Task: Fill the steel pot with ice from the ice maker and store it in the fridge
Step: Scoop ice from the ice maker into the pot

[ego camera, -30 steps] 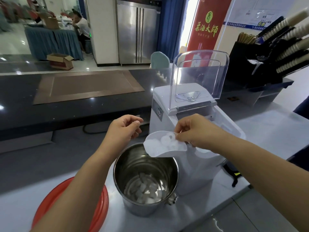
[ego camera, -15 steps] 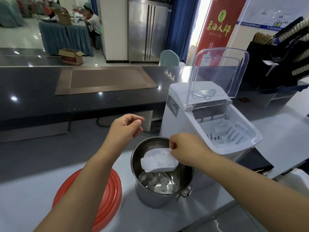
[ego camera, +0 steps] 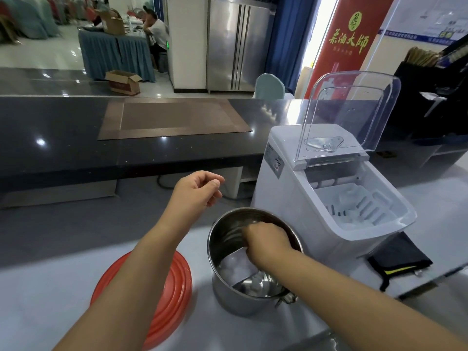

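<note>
steel pot point(ego camera: 228, 297): on counter, just beside ice maker point(ego camera: 291, 198) (clear lid raised) | right hand point(ego camera: 266, 243): inside pot, fingers clamped on ice-filled scoop point(ego camera: 236, 266) | left hand point(ego camera: 196, 190): raised, fingers loosely curled, holding nothing

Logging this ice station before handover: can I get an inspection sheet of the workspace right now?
Surface: pale counter, dark bar top behind.
Job's things: steel pot upright, some ice inside; ice maker beside it, clear lid raised; scoop tipped inside pot.
Clutter: red disc left of pot; black cloth by ice maker.
Grips: left hand loosely curled, holding nothing; right hand holds scoop in pot.
Cables: dark cable under bar top.
Surroundings: steel fridge across room; seated person at draped table.
</note>
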Motion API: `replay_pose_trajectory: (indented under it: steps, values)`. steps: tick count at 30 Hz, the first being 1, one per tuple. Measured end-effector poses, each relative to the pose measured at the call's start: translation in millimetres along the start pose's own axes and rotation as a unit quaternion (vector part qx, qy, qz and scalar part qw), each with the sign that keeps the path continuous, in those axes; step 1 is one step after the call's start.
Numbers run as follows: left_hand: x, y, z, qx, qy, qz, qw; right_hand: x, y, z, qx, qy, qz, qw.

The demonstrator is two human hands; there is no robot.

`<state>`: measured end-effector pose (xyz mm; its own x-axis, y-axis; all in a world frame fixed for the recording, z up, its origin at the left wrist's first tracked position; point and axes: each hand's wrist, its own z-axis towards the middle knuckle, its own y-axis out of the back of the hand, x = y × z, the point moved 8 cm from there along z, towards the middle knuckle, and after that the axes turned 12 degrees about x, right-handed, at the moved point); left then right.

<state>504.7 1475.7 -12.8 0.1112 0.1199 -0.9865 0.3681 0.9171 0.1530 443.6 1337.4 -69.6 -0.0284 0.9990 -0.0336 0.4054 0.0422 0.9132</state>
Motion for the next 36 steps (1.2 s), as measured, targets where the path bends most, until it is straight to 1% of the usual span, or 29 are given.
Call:
replay_pose_trajectory:
  steps: [5,10,13,16,20,26,32,36]
  values:
    - [3,1,2,-0.007,0.000,0.002,1.000,-5,9,-5,-0.016,0.006,-0.055,0.998]
    - [-3,-8,8,-0.001,-0.003,0.000,1.000,-9,30,-18,-0.054,0.006,-0.067,0.996]
    - [-9,-12,12,0.001,-0.013,0.006,1.000,-13,46,-27,-0.070,0.010,-0.065,0.995]
    - [-16,-18,17,0.001,-0.019,0.015,1.000,-17,67,-41,-0.114,0.024,-0.054,0.992]
    - [-24,-33,23,0.006,-0.023,0.013,1.000,-30,94,-61,-0.155,0.027,-0.013,0.988]
    - [-28,-58,36,0.016,-0.011,0.002,1.000,-78,118,-82,-0.182,-0.010,0.052,0.982]
    - [-34,-88,51,0.040,-0.013,0.003,0.999,-152,141,-95,-0.186,-0.081,0.123,0.971]
    - [-38,-109,60,0.054,-0.016,-0.006,0.998,-207,148,-95,-0.208,-0.137,0.115,0.962]
